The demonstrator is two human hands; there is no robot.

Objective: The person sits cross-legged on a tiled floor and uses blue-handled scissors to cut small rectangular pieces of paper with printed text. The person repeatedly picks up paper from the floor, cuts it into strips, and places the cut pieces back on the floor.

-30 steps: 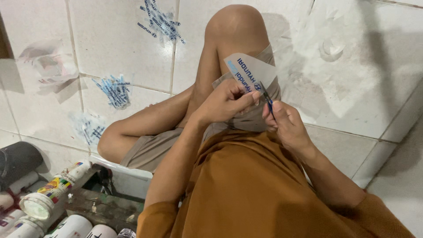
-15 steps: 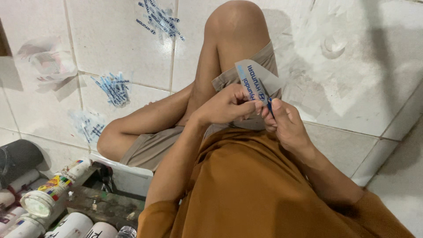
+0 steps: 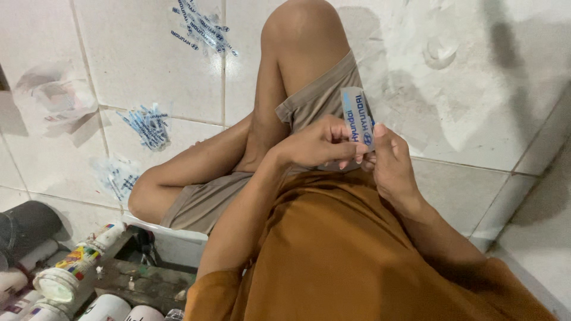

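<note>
- Sticker strip [image 3: 357, 116]: a narrow clear strip with blue print, held upright between both hands, just above the lap and in front of the raised knee.
- Nearest the camera: orange shirt [image 3: 339, 261] fills the lower middle of the view; both forearms run up from it toward the strip.
- Lower left corner, near: white bottles [image 3: 56, 284] and jars lie crowded beside a dirty tray [image 3: 140, 284]; a dark cylinder [image 3: 27, 223] lies further left.
- Left hand [image 3: 312, 145]: fingers curled closed, thumb and fingertips pinching the lower part of the strip.
- Right hand [image 3: 389, 163]: thumb pressed against the strip's lower right edge; fingers folded underneath, so how far they close cannot be told.
- Beyond the hands: beige shorts [image 3: 315, 101] and bent legs, one knee raised, the other leg folded flat on the white tile floor [image 3: 476, 89].
- Farther out on the tiles: three loose piles of similar blue-printed strips [image 3: 148, 126], well apart from the hands, and a crumpled clear plastic bag [image 3: 56, 98] at far left.
</note>
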